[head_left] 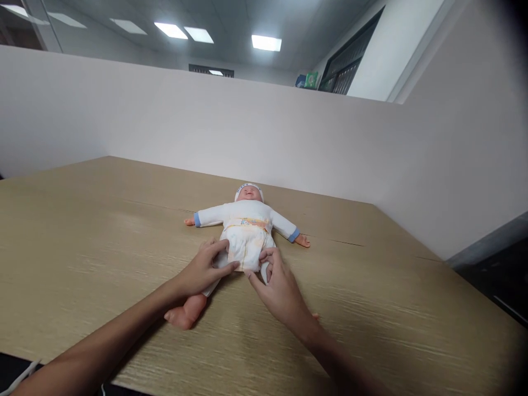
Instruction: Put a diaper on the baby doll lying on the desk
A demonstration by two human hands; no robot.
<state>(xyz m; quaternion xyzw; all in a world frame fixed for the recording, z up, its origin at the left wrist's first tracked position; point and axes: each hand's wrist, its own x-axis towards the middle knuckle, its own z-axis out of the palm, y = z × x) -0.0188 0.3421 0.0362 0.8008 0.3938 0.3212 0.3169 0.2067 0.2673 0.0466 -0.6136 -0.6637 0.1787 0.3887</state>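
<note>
Touching diaper with left hand at eight o'clock, right hand at five; cannot tell if pinching. Could skew, pulled unevenly.

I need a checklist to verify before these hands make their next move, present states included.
White-clothed, blue-cuffed baby doll lying on its back: ok.
White diaper with an orange printed waistband, front panel facing up: ok.
Left hand and right hand at opposite sides of the diaper: ok.
Firm grip in both hands: cannot tell.
Doll's left foot unobscured: not ok, mostly hidden.
</note>
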